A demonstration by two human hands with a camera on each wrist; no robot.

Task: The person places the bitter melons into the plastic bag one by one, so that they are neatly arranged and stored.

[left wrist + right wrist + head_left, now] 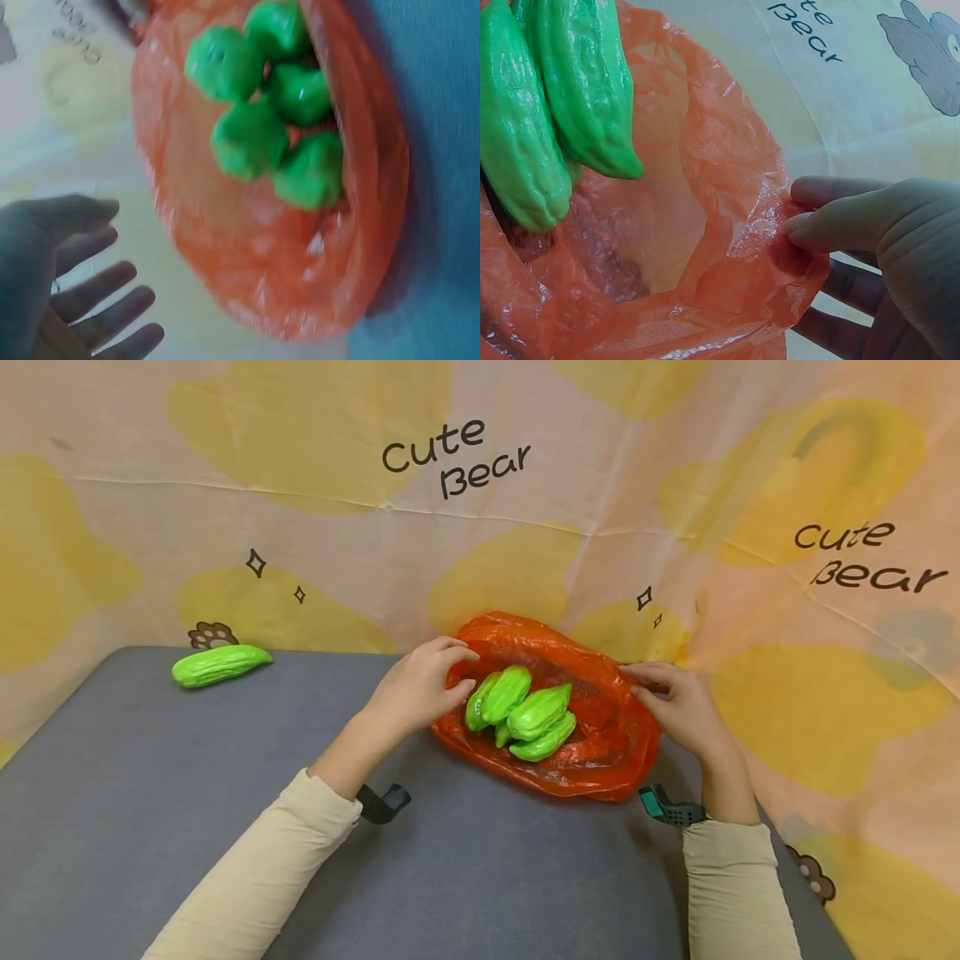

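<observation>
A red plastic bag (611,743) lies on the grey table with its mouth spread wide. Inside it several bright green bitter melons (538,714) are heaped together, glossy and ridged. At the bag's right rim, my right hand (678,706) pinches the plastic between thumb and forefinger; the right wrist view shows the thumb (817,229) on the film. My left hand (416,689) is by the bag's left rim. Its fingers are spread apart and hold nothing in the left wrist view, a little away from the bag (225,255).
Another bitter melon (221,666) lies alone near the table's back left edge. The grey table (187,777) meets a printed cloth (315,552) with yellow patches behind and on the right. Straps with small devices sit on both wrists.
</observation>
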